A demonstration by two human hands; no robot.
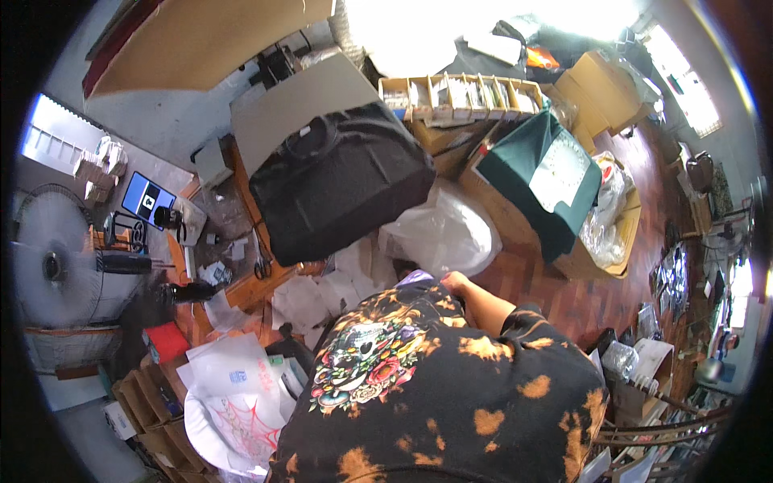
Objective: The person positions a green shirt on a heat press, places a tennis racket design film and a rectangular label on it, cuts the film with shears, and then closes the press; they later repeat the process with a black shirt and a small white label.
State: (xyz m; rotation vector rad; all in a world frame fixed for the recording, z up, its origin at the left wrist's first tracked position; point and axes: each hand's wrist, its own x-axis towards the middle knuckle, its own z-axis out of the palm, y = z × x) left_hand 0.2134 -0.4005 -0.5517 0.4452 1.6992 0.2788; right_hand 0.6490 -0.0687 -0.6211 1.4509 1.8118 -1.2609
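Note:
My right hand (457, 283) is low in front of my body, partly hidden by my own printed T-shirt (447, 386). It is near a clear plastic bag (447, 232) on the floor; whether it touches or holds anything I cannot tell. My left hand is out of view. Before me a plain black T-shirt (344, 187) lies spread over a grey board (302, 90), its collar towards the far side. To the right, a dark green cloth (513, 163) with a white printed patch drapes over a cardboard box (501, 205).
A divided cardboard tray (465, 99) of packets stands behind. An open box (625, 235) holds clear plastic. Scissors (262, 265) lie on the wooden table edge at left, near a fan (54, 262) and a lit screen (148, 198). Printed sheets (235, 377) lie at lower left.

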